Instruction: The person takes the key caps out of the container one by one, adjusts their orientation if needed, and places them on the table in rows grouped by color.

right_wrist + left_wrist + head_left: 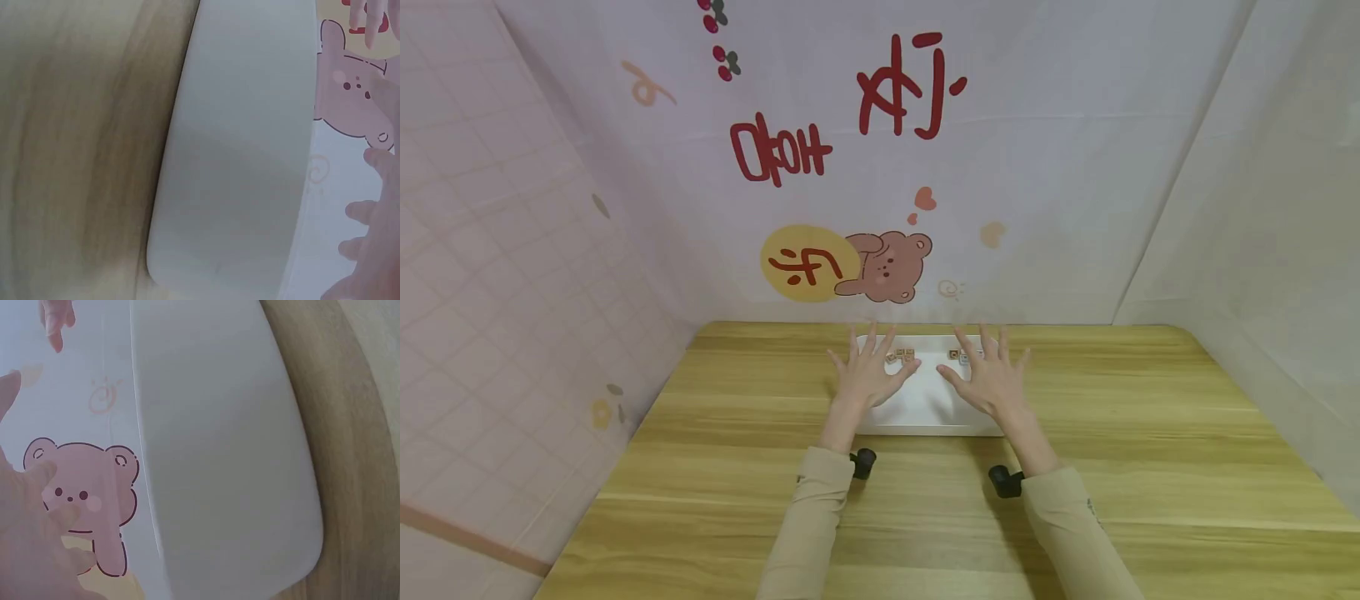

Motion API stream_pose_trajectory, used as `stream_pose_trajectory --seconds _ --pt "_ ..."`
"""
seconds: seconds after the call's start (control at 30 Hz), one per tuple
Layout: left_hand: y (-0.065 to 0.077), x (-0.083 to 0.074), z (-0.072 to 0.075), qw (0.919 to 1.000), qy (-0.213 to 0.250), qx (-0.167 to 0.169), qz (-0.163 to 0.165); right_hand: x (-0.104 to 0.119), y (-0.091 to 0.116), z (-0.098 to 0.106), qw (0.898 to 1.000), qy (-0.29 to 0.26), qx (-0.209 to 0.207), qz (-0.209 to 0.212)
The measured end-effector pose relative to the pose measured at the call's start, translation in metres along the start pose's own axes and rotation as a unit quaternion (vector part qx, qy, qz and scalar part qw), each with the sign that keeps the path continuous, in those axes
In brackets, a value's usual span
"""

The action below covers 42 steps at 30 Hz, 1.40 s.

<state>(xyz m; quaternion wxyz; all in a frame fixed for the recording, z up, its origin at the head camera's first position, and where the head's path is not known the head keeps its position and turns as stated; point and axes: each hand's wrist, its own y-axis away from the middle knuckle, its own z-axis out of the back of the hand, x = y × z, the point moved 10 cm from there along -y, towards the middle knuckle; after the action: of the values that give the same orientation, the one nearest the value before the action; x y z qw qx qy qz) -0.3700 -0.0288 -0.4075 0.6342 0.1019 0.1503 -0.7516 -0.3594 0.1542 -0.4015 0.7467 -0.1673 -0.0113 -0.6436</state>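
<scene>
A white tray (925,414) lies on the wooden table. My left hand (867,379) is over its left part, fingers spread and straight, holding nothing. Mirroring it on the right side is my right hand (992,383), also spread with nothing in its grasp. Several small brown square pieces (908,355) sit in the tray beside the left thumb. Near the right fingers are a dark brown square piece (953,355) and a whitish piece (965,359), partly covered by that hand. Both wrist views show the outer wall of the tray (225,444) and spread fingers; the pieces are hidden there.
The wooden tabletop (715,500) extends around the tray. Behind it hangs a white backdrop (1037,167) with a printed bear (891,267) and red characters. A black wrist camera (863,463) sits at the left cuff, another black camera (1002,481) at the right.
</scene>
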Motion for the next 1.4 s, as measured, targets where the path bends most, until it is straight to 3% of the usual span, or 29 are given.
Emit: stream_pose_trajectory --seconds 0.13,0.3,0.43,0.63,0.83,0.9,1.07,1.27,1.4 --pt "-0.004 0.006 0.0 0.9998 0.018 0.002 -0.006 0.002 -0.001 0.001 1.0 -0.01 -0.011 0.018" --pt "-0.011 0.028 0.002 0.9944 0.106 -0.004 -0.006 0.006 -0.001 0.009 0.996 -0.037 -0.045 0.067" --pt "-0.017 0.052 0.002 0.9785 0.205 -0.016 0.011 0.008 0.0 0.015 0.99 -0.073 -0.058 0.11" --pt "-0.023 0.08 -0.012 0.9541 0.296 0.007 0.046 0.006 -0.002 0.008 0.985 -0.099 -0.013 0.14" --pt "-0.023 0.089 -0.021 0.9427 0.323 0.045 0.069 -0.006 -0.01 0.008 0.974 -0.159 0.003 0.16" --pt "-0.021 0.089 -0.02 0.9446 0.318 0.049 0.065 -0.015 -0.012 0.009 0.973 -0.177 0.006 0.151" --pt "-0.015 0.09 -0.018 0.9498 0.301 0.058 0.063 -0.044 -0.014 0.001 0.979 -0.174 0.02 0.105" --pt "-0.003 0.09 -0.02 0.9373 0.326 0.098 0.074 -0.062 -0.012 -0.002 0.982 -0.168 0.03 0.081" --pt "0.005 0.087 -0.018 0.9358 0.327 0.116 0.062 -0.064 -0.011 0.002 0.979 -0.186 0.024 0.082"
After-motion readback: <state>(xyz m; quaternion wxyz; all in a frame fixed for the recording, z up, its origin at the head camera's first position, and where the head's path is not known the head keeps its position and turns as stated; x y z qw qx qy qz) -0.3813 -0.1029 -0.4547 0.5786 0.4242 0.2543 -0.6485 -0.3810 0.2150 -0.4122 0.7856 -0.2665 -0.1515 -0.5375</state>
